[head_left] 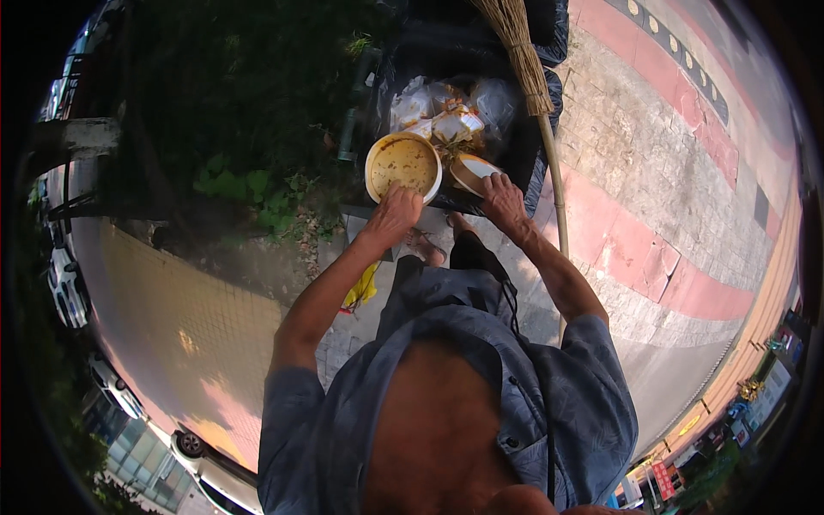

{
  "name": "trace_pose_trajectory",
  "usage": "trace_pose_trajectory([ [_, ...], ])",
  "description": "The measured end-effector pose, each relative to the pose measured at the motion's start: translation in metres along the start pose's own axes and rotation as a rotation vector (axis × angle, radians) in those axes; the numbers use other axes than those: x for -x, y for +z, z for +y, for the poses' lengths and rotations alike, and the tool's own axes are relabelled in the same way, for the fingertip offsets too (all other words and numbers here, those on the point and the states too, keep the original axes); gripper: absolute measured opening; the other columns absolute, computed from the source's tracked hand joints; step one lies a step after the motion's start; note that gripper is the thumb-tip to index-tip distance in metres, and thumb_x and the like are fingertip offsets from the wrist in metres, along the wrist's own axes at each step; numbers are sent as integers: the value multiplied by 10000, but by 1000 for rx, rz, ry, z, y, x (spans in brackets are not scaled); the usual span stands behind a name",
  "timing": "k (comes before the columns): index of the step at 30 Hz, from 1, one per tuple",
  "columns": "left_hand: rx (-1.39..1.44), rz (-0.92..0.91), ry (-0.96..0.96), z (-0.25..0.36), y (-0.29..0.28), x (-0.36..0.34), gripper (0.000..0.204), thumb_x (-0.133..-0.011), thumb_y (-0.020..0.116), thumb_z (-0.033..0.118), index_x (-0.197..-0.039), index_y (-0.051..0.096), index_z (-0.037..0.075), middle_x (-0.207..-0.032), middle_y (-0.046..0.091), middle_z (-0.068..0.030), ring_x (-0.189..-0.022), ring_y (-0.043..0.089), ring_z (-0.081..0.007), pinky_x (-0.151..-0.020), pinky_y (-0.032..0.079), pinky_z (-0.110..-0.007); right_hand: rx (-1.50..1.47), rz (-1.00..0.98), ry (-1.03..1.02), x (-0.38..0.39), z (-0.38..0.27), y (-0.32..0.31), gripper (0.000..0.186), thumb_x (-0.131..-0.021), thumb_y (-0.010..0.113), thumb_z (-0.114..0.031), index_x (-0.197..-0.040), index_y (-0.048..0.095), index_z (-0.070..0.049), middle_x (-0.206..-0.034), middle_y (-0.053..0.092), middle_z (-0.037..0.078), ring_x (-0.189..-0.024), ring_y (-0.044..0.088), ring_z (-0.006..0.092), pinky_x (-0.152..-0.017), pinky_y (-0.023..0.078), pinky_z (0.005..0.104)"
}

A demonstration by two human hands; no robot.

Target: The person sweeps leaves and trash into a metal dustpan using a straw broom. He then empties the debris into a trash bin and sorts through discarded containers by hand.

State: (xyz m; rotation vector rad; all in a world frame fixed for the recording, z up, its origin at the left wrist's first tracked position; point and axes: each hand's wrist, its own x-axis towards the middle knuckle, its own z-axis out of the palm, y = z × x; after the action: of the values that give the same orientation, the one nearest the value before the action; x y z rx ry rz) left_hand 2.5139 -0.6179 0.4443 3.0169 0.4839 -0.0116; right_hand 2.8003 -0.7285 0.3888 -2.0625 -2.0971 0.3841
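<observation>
My left hand [395, 213] is closed on the near rim of a round white tub [405, 165], its yellowish inside smeared and specked with brown residue. To its right, my right hand [504, 202] grips the edge of a tilted piece, white on one part and brownish on the other [471, 174]; whether it is a lid or a shallow bowl I cannot tell. Both things are held over the near side of a bin lined with black plastic [536, 163]. Inside the bin lie clear and white plastic bags [414, 105] and a crumpled, orange-stained wrapper [458, 125].
A straw broom [521, 60] with a long pole leans along the bin's right side. Dark greenery [249, 184] borders the left. A yellow bag [362, 287] lies by my left foot. Red and grey paving [635, 232] stretches right; parked cars [67, 287] stand far left.
</observation>
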Motion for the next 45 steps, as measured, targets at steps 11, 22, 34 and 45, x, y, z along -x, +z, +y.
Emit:
trace_pose_trajectory([
  [11,1602,533,-991,6,-11,-9,323,-938,715,172,-1193,628,-6,-1081,715,-61,-975,645,-133,-848,544,-347,-672,34,532,-39,-42,-54,453,-843,739,-305,-1181,598,-40,-1140,678,227,-1102,652,430,-910,544,501],
  [22,1904,740,-949,31,18,10,347,-984,686,212,-1268,653,16,-1183,687,-30,-1061,620,-127,-954,493,-299,-283,160,-128,-43,-111,-91,419,-799,778,-241,-1113,614,-18,-1067,625,159,-991,643,384,-825,560,473],
  [34,2151,813,-1276,46,47,51,451,-1041,633,360,-1360,615,42,-1255,682,-71,-1179,647,-198,-1024,506,-363,-261,-37,-341,-46,-135,-63,357,-843,715,-158,-1185,672,-67,-1236,679,130,-1142,656,349,-943,530,464],
  [45,1821,684,-1512,51,52,57,581,-968,702,417,-1421,568,78,-1355,620,-80,-1227,601,-208,-1018,506,-391,-466,153,18,-90,-90,-22,202,-998,640,-161,-1148,715,-48,-1127,689,194,-1005,669,412,-875,562,462],
])
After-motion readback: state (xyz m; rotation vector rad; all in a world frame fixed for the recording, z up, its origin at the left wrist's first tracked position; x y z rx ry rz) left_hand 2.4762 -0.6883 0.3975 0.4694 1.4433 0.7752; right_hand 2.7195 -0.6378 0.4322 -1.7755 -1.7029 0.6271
